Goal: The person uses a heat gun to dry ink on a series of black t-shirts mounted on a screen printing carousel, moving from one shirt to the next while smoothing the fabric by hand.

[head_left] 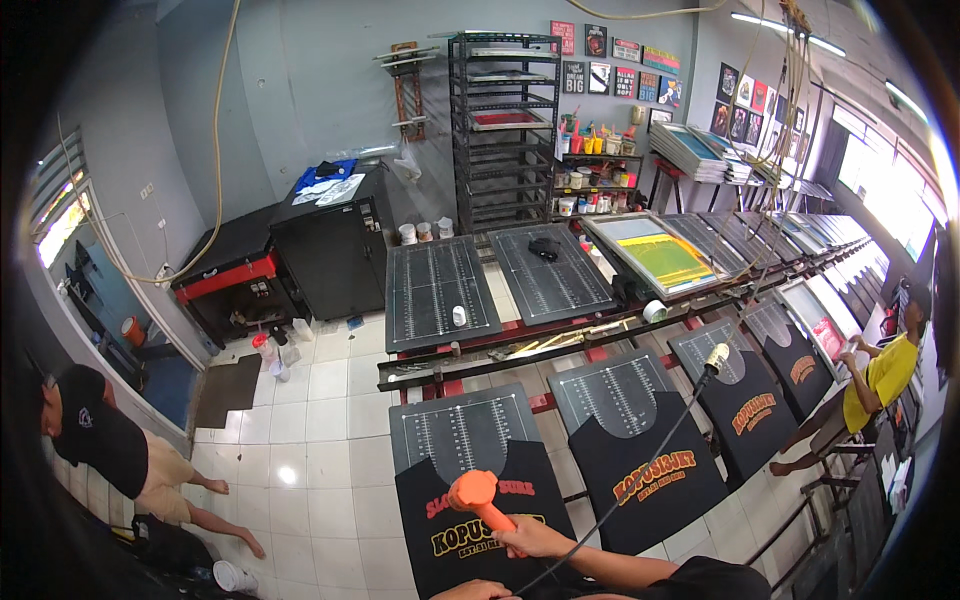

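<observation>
a wide fisheye view looks out from the person's head, upright, facing ahead and tilted down into the room. the nearest black shirt [450,567], just below, is close and seen from above, while the row of boards [445,280] recedes toward the far right. the far wall [320,60], a doorway [125,290] on the left and windows [885,165] on the right also fit in, bending toward a dark rim.
</observation>
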`<state>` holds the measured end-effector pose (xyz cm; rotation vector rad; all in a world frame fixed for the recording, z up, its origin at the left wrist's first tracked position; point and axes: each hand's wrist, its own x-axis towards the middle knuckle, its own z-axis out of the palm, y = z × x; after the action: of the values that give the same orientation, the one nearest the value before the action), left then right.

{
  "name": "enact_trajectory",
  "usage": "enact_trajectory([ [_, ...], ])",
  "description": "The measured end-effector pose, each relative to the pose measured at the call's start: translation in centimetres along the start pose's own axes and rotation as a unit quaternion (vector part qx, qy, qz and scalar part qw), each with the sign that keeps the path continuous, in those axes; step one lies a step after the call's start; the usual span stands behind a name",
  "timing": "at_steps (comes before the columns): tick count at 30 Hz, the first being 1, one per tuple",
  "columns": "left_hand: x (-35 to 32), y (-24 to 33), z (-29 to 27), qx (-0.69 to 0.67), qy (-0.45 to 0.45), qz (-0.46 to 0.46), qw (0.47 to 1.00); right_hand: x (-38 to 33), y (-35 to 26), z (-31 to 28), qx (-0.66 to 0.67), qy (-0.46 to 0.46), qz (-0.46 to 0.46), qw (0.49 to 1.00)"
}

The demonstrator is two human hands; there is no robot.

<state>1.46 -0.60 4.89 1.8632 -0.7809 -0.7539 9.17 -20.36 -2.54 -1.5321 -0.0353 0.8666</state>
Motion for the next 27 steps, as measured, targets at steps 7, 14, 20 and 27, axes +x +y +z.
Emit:
enact_trajectory([
  [7,-0.4,-2.2,-0.7,-0.016,-0.034,-0.021,0.999,0.2,-0.9,-0.3,0.029,-0.031,-0.022,0.999],
  [14,0.1,-2.5,-1.2,-0.030,-0.102,-0.085,0.991,0.5,-2.6,0.1,-0.048,-0.034,-0.048,0.997],
  [20,-0.3,-3.1,1.5,0.011,-0.045,-0.011,0.999,3.2,-0.7,-0.5,0.004,-0.013,-0.032,0.999],
  [27,-3.2,-3.6,4.2,-0.074,-0.003,-0.005,0.997,4.6,-1.5,0.8,-0.034,-0.065,-0.005,0.997],
])
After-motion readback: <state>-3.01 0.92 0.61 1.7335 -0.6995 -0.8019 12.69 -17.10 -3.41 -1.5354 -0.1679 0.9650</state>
